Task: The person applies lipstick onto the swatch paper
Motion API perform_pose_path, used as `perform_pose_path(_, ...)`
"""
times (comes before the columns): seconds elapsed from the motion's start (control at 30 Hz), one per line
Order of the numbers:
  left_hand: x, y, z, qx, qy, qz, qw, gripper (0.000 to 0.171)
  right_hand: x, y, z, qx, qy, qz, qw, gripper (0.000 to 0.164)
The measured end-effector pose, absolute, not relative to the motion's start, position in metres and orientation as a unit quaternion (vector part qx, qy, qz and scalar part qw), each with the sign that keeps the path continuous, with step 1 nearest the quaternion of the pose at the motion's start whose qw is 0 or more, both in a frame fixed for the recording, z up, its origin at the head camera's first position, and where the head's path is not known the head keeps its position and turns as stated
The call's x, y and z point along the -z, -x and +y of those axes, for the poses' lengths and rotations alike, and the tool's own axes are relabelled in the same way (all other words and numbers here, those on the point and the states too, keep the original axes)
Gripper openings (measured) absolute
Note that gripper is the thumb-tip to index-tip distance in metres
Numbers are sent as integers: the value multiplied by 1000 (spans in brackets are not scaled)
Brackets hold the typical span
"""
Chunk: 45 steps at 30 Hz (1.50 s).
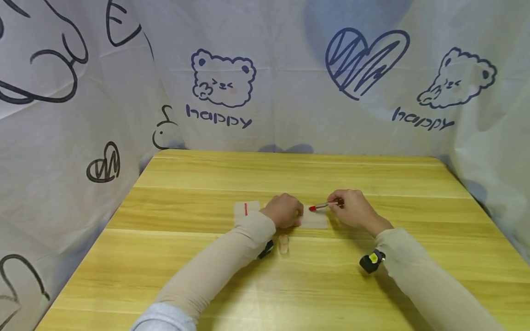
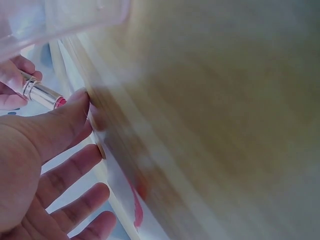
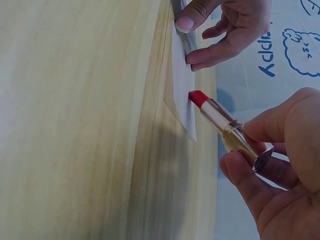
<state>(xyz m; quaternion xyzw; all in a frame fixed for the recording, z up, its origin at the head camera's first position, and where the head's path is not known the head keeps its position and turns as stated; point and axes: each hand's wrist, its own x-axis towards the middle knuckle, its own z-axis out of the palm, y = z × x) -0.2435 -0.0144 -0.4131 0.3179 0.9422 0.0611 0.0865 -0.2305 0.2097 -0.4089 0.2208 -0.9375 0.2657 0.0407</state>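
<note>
My right hand (image 1: 352, 207) pinches an uncapped lipstick (image 3: 220, 116) by its shiny gold base between thumb and fingers. Its red tip (image 3: 198, 98) points left and lies right at the surface of the white paper (image 1: 313, 222). With thumb and fingers extended, my left hand (image 1: 285, 210) rests on the paper just left of the tip, covering the middle. To the left of that hand, a short red stroke (image 1: 246, 209) marks the white paper; the left wrist view shows the red mark (image 2: 137, 207) beyond the fingers.
A small translucent, tan-pink piece (image 1: 283, 244) stands on the wooden table (image 1: 323, 285) in front of my left hand. Each wrist wears a small black camera, such as the right one (image 1: 371, 261). White cloth (image 1: 290, 115) with drawings hangs behind the table and at both sides.
</note>
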Motion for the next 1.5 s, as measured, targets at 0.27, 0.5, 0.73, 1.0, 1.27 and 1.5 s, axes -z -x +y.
perform_pose_path(0.27, 412, 242, -15, -65, -317, 942, 89, 26, 409, 230, 211, -265, -223, -938, 35, 9)
perform_pose_path(0.5, 410, 241, -15, -70, -312, 943, 93, 26, 406, 227, 211, -268, -229, -935, 31, 9)
perform_pose_path(0.73, 412, 242, -14, -70, -311, 943, 95, 27, 406, 224, 212, -268, -233, -935, 28, 9)
perform_pose_path(1.0, 411, 242, -14, -70, -308, 944, 94, 28, 403, 222, 212, -261, -246, -934, 13, 9)
perform_pose_path(1.27, 412, 242, -14, -72, -310, 944, 87, 28, 401, 220, 213, -260, -250, -933, 8, 8)
perform_pose_path(1.5, 413, 243, -14, -80, -304, 944, 94, 27, 400, 220, 214, -263, -256, -930, -6, 8)
